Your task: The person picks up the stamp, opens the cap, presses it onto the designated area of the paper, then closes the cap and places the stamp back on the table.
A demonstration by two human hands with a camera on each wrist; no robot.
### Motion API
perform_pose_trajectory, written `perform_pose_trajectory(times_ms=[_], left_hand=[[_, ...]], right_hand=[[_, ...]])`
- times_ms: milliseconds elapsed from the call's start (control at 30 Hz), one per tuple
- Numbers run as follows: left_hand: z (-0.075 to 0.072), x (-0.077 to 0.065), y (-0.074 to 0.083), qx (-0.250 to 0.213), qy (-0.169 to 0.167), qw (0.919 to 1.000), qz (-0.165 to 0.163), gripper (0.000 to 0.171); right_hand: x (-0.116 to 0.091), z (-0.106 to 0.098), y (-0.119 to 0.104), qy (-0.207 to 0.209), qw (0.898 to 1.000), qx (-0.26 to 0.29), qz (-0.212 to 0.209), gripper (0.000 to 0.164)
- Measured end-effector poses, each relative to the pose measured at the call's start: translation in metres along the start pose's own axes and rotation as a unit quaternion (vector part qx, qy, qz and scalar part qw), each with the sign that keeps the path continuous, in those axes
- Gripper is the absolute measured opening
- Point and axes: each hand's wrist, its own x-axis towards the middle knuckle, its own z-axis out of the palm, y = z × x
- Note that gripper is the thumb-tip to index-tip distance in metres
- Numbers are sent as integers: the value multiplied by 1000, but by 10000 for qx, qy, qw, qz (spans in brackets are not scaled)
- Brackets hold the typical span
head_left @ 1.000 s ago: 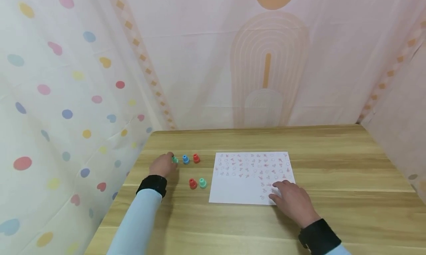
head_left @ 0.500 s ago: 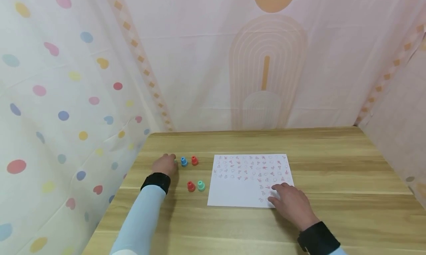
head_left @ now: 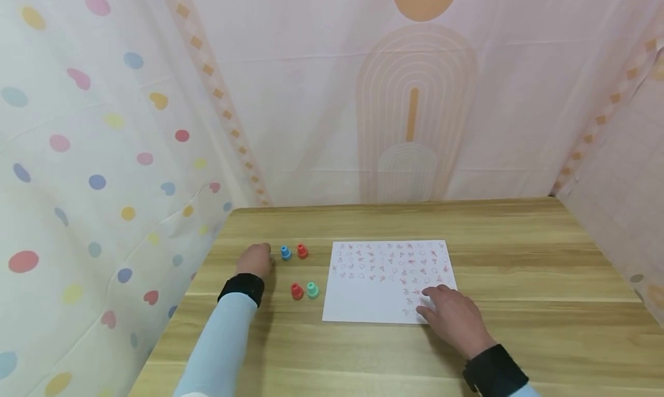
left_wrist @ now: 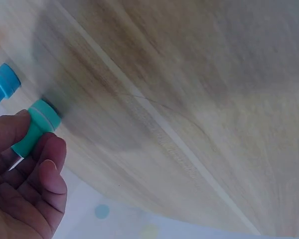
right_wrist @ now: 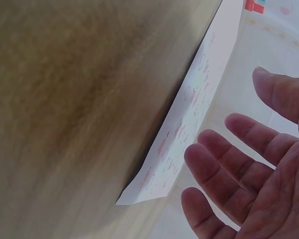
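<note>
At the left of the table, my left hand pinches a green toy stamp between thumb and fingers, its wide end near the tabletop. In the head view that stamp is mostly hidden by the hand. A blue stamp and a red stamp stand just right of it. Closer to me are another red stamp and a second green stamp. My right hand, fingers relaxed and apart, lies over the lower right corner of a white sheet of paper bearing rows of small red prints.
The wooden table reaches back to a hanging cloth with an arch pattern. Along the left side hangs a dotted cloth, close to the table's edge.
My left hand has closed in around the green stamp, which showed at its fingertips before and is now mostly hidden in the head view. The right hand keeps its place; the head view shifted slightly.
</note>
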Motion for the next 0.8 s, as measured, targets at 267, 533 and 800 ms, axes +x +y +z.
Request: perform_pose_trajectory(times_ms=[267, 533, 800], left_hand=[[-12, -9, 4, -450, 47, 9989, -83, 17], [-21, -16, 13, -740, 233, 9968, 188, 21], [-37, -31, 33, -1014, 241, 9942, 275, 23]], right_hand=[[2, 3, 3, 21, 10000, -25, 55, 31], [2, 1, 6, 63, 10000, 0, -40, 30], [4, 4, 5, 69, 10000, 10, -68, 29]])
